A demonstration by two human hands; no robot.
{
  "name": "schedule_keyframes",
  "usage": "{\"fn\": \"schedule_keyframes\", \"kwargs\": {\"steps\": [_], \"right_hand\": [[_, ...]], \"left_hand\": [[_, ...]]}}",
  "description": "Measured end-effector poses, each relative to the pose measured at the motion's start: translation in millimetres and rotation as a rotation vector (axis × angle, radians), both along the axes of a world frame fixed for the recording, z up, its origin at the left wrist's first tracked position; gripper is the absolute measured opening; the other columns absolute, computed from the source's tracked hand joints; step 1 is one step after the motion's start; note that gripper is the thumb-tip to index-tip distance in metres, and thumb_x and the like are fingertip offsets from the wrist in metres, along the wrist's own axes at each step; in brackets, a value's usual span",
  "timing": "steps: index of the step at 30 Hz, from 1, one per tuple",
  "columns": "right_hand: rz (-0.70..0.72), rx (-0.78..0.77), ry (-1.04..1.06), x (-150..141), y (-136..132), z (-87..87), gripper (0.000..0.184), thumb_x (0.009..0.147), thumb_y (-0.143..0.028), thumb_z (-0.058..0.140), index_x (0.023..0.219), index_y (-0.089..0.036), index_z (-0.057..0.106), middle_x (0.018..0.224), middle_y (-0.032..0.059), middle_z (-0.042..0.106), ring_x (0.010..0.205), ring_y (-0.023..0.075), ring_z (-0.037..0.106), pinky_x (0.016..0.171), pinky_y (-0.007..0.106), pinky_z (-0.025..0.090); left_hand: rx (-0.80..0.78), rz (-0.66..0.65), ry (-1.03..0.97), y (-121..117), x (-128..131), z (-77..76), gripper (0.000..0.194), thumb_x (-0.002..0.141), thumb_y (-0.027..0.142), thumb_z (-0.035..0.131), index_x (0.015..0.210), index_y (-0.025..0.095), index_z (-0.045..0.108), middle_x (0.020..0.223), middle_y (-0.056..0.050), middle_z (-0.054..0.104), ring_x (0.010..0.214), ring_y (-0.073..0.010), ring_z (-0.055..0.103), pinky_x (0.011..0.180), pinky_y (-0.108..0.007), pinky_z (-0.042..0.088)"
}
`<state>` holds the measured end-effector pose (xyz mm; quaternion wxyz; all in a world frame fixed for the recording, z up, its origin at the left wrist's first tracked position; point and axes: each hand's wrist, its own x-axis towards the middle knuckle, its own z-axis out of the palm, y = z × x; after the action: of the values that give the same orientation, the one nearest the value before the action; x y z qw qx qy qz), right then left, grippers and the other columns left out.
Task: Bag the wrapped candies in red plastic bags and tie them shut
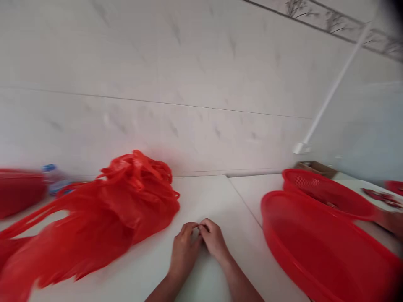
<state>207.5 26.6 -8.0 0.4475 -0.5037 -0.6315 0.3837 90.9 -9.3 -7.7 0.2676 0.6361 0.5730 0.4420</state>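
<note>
Head cam only here, and it's tilted, so the whole scene leans a bit. Both bare hands sit low and center over a white tabletop (204, 197). The left hand (184, 253) and right hand (214, 239) come together, with the fingertips (193, 226) of each bunched and pinching at one spot. There's a tiny thin bit of something (200, 227) between them, too small to make out, right at the meeting point above the table.

Just left of the hands is a big loose heap of shiny red plastic bags (103, 214), with its long handles trailing toward the left edge. Farther left, a blurry red stack (19, 193) sits near a clear plastic bottle with a blue cap (55, 178).

On the right, a big oval red plastic basin (315, 247) sits near the hands, and a red mesh basket (327, 193) is just beyond it, touching its rim. At the far right edge, a blurred hand (393, 222) that isn't either of these two is by the basket. Behind everything is a white marble-look tile wall (157, 75).
</note>
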Motion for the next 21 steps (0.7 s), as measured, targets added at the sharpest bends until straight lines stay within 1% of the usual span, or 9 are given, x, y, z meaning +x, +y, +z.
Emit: {"fn": "schedule_keyframes", "kwargs": {"steps": [2, 5, 7, 10, 13, 16, 18, 19, 21], "right_hand": [[-0.023, 0.004, -0.012, -0.8, 2.6, -0.7, 0.013, 0.076, -0.024, 0.048, 0.067, -0.020, 0.056, 0.061, -0.0031, 0.055, 0.059, 0.0121, 0.051, 0.057, 0.022, 0.039], [-0.047, -0.020, -0.016, -2.6, 5.0, -1.7, 0.012, 0.076, -0.022, 0.047, 0.068, -0.020, 0.056, 0.059, -0.0044, 0.054, 0.054, 0.0102, 0.049, 0.052, 0.020, 0.037], [-0.053, -0.039, -0.010, -3.3, 5.5, -1.8, 0.011, 0.076, -0.022, 0.047, 0.069, -0.020, 0.055, 0.057, -0.0053, 0.051, 0.051, 0.0094, 0.047, 0.049, 0.019, 0.036], [-0.041, -0.067, 0.003, -2.5, 6.4, -1.8, 0.012, 0.078, -0.024, 0.046, 0.069, -0.021, 0.053, 0.056, -0.0061, 0.049, 0.049, 0.0091, 0.047, 0.047, 0.019, 0.036], [-0.026, -0.079, 0.005, 0.1, 6.8, -2.2, 0.013, 0.078, -0.027, 0.047, 0.069, -0.020, 0.053, 0.055, -0.0056, 0.049, 0.049, 0.0099, 0.047, 0.047, 0.020, 0.037], [0.006, -0.089, 0.001, 2.9, 6.0, -2.6, 0.016, 0.078, -0.031, 0.048, 0.069, -0.020, 0.053, 0.055, -0.0046, 0.048, 0.050, 0.0110, 0.046, 0.045, 0.021, 0.034], [0.039, -0.117, -0.004, 4.4, 5.5, -2.7, 0.020, 0.081, -0.035, 0.045, 0.071, -0.020, 0.053, 0.054, -0.0049, 0.046, 0.046, 0.0109, 0.042, 0.040, 0.022, 0.030], [0.048, -0.143, -0.012, 5.0, 5.5, -2.9, 0.021, 0.081, -0.037, 0.044, 0.072, -0.020, 0.053, 0.053, -0.0051, 0.046, 0.045, 0.0110, 0.041, 0.039, 0.022, 0.029], [0.053, -0.200, -0.031, 6.2, 6.1, -4.0, 0.024, 0.082, -0.041, 0.044, 0.074, -0.021, 0.053, 0.052, -0.0051, 0.045, 0.044, 0.0113, 0.040, 0.038, 0.022, 0.028]], "left_hand": [[-0.051, -0.046, 0.001, 3.7, -4.5, -0.9, 0.028, 0.080, 0.026, 0.049, 0.107, 0.024, 0.056, 0.108, -0.004, 0.063, 0.095, -0.0211, 0.060, 0.083, -0.034, 0.045], [-0.169, -0.107, -0.004, 7.1, -11.1, 1.7, 0.027, 0.083, 0.033, 0.047, 0.108, 0.027, 0.054, 0.096, 0.000, 0.064, 0.075, -0.0180, 0.060, 0.070, -0.030, 0.044], [-0.218, -0.128, 0.001, 8.6, -12.6, 4.9, 0.026, 0.084, 0.035, 0.045, 0.108, 0.029, 0.053, 0.083, 0.003, 0.063, 0.067, -0.0164, 0.058, 0.063, -0.027, 0.042], [-0.240, -0.120, 0.010, 11.1, -11.5, 7.9, 0.025, 0.085, 0.033, 0.043, 0.107, 0.030, 0.054, 0.067, 0.005, 0.056, 0.062, -0.0157, 0.055, 0.058, -0.024, 0.038], [-0.206, -0.090, -0.004, 11.8, -8.1, 6.6, 0.025, 0.083, 0.029, 0.046, 0.106, 0.029, 0.057, 0.061, 0.006, 0.052, 0.059, -0.0150, 0.053, 0.057, -0.024, 0.036], [-0.146, -0.069, -0.048, 8.5, -3.9, 3.7, 0.026, 0.080, 0.023, 0.049, 0.104, 0.027, 0.060, 0.060, 0.006, 0.054, 0.058, -0.0147, 0.054, 0.057, -0.023, 0.038], [-0.102, -0.066, -0.095, 5.4, -3.2, 3.7, 0.029, 0.079, 0.016, 0.049, 0.103, 0.026, 0.060, 0.064, 0.004, 0.058, 0.062, -0.0145, 0.056, 0.061, -0.024, 0.042], [-0.055, -0.051, -0.106, 3.7, -4.3, 4.9, 0.030, 0.079, 0.013, 0.048, 0.103, 0.025, 0.060, 0.069, 0.003, 0.060, 0.065, -0.0146, 0.058, 0.064, -0.025, 0.044], [0.102, -0.008, -0.067, 0.1, -10.7, 11.1, 0.035, 0.077, 0.007, 0.046, 0.104, 0.024, 0.059, 0.084, -0.001, 0.063, 0.079, -0.0157, 0.060, 0.074, -0.027, 0.048]]}}
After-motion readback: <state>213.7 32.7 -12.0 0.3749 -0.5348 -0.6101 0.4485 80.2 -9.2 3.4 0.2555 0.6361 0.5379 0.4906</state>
